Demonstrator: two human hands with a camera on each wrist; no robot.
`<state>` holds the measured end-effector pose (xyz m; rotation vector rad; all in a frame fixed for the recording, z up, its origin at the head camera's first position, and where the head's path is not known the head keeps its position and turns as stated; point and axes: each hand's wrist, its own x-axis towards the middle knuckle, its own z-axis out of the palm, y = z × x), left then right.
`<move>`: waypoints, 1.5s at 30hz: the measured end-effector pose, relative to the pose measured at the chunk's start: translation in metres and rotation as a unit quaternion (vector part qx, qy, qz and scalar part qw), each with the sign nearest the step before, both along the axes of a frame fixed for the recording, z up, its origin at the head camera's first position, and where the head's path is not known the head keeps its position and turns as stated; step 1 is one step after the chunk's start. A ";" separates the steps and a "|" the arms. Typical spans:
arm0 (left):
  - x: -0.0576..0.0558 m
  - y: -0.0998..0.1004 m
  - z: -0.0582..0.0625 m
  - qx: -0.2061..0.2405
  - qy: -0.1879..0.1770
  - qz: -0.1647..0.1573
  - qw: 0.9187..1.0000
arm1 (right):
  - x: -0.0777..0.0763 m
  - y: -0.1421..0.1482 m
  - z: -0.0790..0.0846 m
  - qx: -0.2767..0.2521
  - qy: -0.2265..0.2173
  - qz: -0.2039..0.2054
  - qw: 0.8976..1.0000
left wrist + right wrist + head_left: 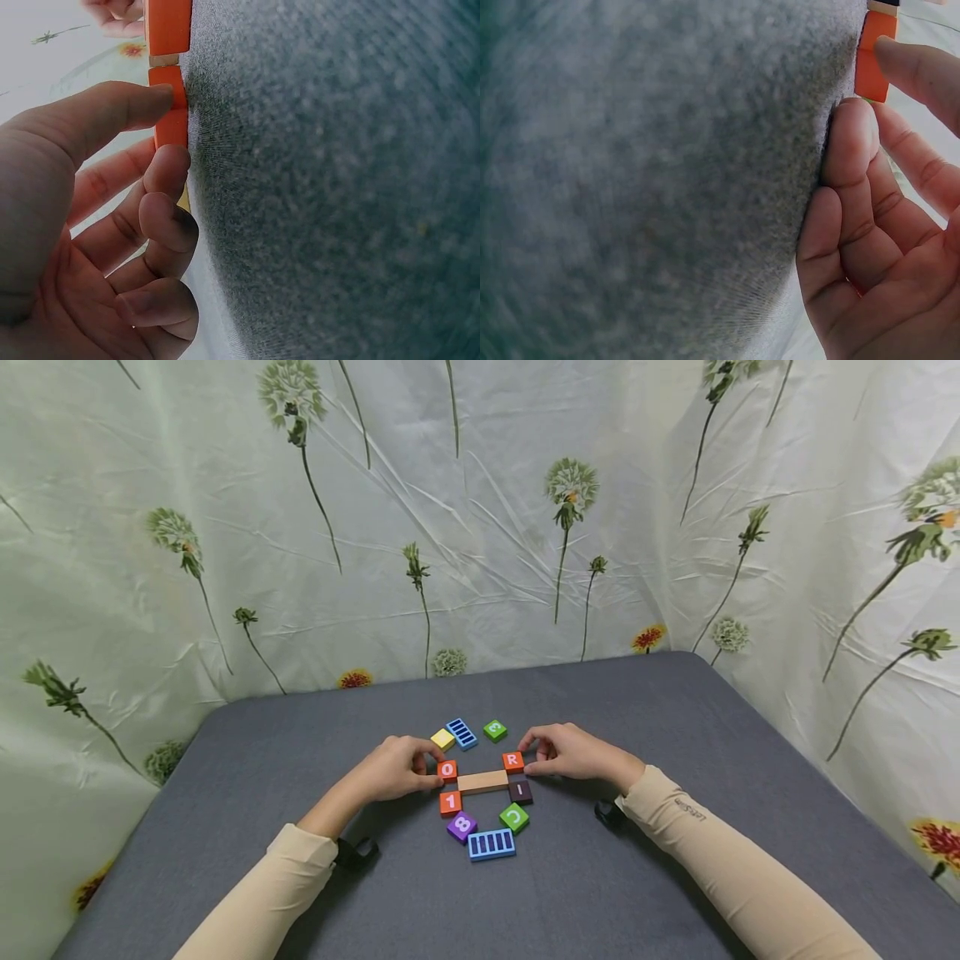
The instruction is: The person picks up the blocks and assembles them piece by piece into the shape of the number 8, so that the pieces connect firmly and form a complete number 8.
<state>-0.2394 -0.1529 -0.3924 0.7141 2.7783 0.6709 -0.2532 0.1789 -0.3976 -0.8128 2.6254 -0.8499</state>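
Pale cloth printed with dandelions and orange flowers (495, 527) hangs behind a table covered in dark grey fabric (600, 877). On it, a plain tan rectangular wooden bar (483, 782) lies crosswise among small coloured blocks. The left hand (392, 768) pinches a flat orange square block marked with a white 0 (447, 770) between thumb and index finger, beside the bar's left end; its other fingers are loosely curled. The right hand (568, 752) has its thumb against the side of an orange square block marked R (513, 762), just beyond the bar's right end, and seems to pinch it with the index finger, though the right wrist view partly hides that fingertip.

Nearer the person, an orange block marked 1 (450, 803) and a dark purple block (520, 792) flank the bar, then a purple 8 block (462, 827), a green lettered block (513, 817) and a blue barred rectangle (491, 844). Farther off sit a yellow block (443, 740), another blue barred piece (462, 734) and a green numbered block (495, 731).
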 end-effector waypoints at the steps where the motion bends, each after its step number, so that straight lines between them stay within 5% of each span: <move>1: 0.000 0.000 0.000 0.000 0.000 0.000 1.000 | 0.000 0.000 0.000 0.001 -0.001 0.000 1.000; 6: 0.000 0.001 0.001 0.002 -0.002 0.002 1.000 | -0.002 0.003 0.000 -0.005 -0.017 0.004 1.000; 16: -0.002 -0.006 0.004 0.016 0.008 0.013 1.000 | -0.014 0.010 0.000 -0.064 -0.145 -0.022 0.987; 30: -0.022 -0.002 0.008 0.011 0.023 0.115 0.993 | -0.016 0.010 -0.003 -0.070 -0.144 -0.006 0.987; 45: -0.041 0.013 0.004 -0.021 0.011 0.119 0.993 | -0.011 0.009 -0.005 -0.074 -0.136 -0.017 0.988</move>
